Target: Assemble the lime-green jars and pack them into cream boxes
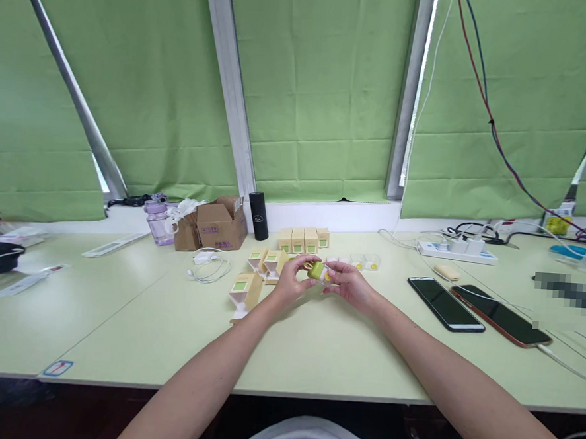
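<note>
Both my hands meet over the middle of the pale green table (314,353). My left hand (293,279) and my right hand (348,284) are closed together on a small green and yellow object (316,270), each pinching one end. Just behind them lie small clear plastic cases (364,261) with yellow bits inside. To the left lie opened small tan boxes (269,263) and one more tan box (245,292) nearer me. A row of closed tan boxes (304,239) with green labels stands farther back.
A cardboard box (220,223), a purple bottle (160,223) and a black cylinder (258,215) stand at the back left. A white cable (209,265) lies coiled there. Two phones (445,304) (500,315) lie to the right, behind them a power strip (457,251).
</note>
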A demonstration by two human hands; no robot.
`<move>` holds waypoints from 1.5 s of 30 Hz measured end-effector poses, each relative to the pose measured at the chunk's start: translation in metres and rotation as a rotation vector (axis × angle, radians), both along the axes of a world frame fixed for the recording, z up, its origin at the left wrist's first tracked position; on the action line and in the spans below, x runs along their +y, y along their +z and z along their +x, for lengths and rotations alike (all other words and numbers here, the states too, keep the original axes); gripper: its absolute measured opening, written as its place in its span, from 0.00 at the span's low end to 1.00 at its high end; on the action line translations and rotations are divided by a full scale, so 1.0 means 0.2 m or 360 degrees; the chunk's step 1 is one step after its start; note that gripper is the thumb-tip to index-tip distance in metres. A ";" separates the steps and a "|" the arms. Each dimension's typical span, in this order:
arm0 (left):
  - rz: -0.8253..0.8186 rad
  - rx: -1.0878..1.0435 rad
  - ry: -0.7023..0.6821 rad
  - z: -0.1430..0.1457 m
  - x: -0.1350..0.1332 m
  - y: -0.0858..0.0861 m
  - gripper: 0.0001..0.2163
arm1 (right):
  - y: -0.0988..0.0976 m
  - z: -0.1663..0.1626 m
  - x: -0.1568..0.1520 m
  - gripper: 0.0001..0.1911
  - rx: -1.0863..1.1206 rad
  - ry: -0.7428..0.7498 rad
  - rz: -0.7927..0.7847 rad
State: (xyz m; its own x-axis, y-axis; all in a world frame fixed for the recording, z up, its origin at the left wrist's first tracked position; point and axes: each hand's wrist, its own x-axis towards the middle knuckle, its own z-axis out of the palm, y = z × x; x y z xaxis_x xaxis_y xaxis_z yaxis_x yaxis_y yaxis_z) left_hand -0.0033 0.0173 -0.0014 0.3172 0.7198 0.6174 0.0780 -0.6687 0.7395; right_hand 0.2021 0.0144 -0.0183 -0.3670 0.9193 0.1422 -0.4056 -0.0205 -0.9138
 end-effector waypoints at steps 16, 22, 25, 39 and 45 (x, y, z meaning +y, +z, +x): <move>-0.0070 -0.0091 -0.0038 0.00 0.01 -0.02 0.28 | 0.01 0.00 -0.01 0.24 0.0074 -0.0021 0.0012; -0.0061 -0.0055 0.0187 0.01 -0.01 0.00 0.22 | 0.01 -0.02 -0.02 0.27 0.0117 -0.0053 0.0131; -0.0073 -0.0029 0.0202 0.01 -0.01 0.00 0.20 | 0.01 -0.03 -0.04 0.29 0.0114 -0.0145 0.0192; -0.0063 0.0052 0.0224 0.02 -0.04 0.01 0.21 | 0.04 -0.08 -0.07 0.25 -0.0121 -0.0389 0.0616; -0.0018 0.0052 0.0234 0.03 -0.06 0.02 0.18 | 0.04 -0.08 -0.07 0.23 -0.0160 -0.0430 0.0666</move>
State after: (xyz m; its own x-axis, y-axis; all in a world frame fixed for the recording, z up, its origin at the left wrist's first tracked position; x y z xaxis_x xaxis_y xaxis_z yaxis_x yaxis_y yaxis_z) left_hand 0.0027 0.0058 0.0029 0.2279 0.7668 0.6001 0.1986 -0.6400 0.7423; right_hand 0.1868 0.0010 -0.0100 -0.1546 0.8550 0.4951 -0.2554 0.4495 -0.8560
